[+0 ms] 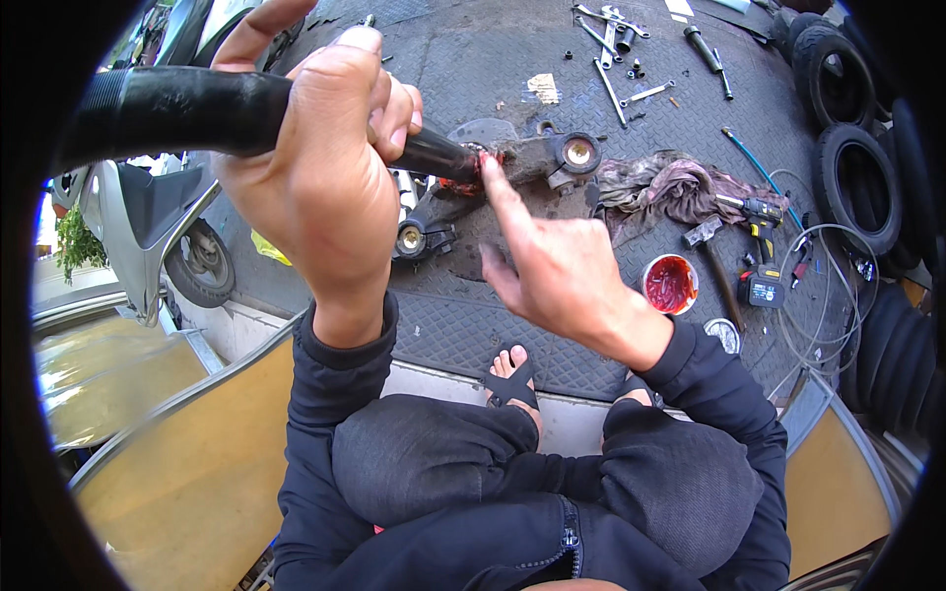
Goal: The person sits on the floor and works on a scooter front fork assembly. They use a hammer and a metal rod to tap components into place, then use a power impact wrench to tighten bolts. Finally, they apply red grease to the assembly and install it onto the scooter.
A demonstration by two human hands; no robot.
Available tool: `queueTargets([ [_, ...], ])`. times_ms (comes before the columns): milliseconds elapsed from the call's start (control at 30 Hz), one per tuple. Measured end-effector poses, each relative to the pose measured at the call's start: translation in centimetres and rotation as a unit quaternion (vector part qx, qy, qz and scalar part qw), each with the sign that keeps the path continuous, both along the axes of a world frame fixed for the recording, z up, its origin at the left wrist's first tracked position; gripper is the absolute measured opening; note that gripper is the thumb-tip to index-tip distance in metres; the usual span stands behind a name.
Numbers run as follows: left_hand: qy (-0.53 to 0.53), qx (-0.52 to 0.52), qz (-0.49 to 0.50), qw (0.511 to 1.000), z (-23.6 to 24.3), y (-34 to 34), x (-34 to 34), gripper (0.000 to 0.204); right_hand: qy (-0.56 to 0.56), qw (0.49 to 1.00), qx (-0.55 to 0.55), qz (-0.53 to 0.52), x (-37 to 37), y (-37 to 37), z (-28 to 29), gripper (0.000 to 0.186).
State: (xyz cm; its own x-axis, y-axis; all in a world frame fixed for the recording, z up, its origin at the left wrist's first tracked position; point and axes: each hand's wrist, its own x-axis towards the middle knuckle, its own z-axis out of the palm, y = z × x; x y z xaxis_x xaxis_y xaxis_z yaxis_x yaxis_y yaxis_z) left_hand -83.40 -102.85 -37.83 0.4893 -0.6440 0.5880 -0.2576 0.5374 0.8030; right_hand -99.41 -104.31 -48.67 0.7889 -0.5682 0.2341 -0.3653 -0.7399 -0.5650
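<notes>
My left hand (pixel 330 167) is wrapped round a thick black steering stem (pixel 197 108), which slants from the upper left down to the middle. At its lower end sits a dirty metal clamp (pixel 537 167) with a round hole at either end. Red grease (pixel 458 185) rings the joint between stem and clamp. My right hand (pixel 562 271) holds nothing; its index finger is stretched out, its tip red with grease and touching that joint. The thumb stands apart, and the other fingers are partly curled. Right of this hand is an open tub of red grease (pixel 671 284).
A stained rag (pixel 670 187), a hammer (pixel 714 256) and a cordless drill (pixel 763 256) lie to the right. Several wrenches (pixel 609 94) are on the far mat. Tyres (pixel 857 182) line the right side. A grey scooter (pixel 138 222) stands at left.
</notes>
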Motion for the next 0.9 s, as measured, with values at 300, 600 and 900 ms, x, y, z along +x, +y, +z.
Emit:
queueTargets([
  [300,0.003,-0.005,-0.007,1.0,-0.13,-0.04,0.49,0.035,-0.064,0.996,-0.051,-0.027,0.04,0.4,-0.32,0.086],
  [600,0.004,0.003,0.005,1.0,0.0,-0.22,0.02,0.036,-0.056,0.992,-0.108,-0.018,0.45,-0.06,-0.96,0.087],
  [900,0.001,0.006,0.015,1.0,0.1,-0.27,-0.01,0.035,-0.054,0.99,-0.128,-0.026,0.36,0.1,-0.5,0.087],
])
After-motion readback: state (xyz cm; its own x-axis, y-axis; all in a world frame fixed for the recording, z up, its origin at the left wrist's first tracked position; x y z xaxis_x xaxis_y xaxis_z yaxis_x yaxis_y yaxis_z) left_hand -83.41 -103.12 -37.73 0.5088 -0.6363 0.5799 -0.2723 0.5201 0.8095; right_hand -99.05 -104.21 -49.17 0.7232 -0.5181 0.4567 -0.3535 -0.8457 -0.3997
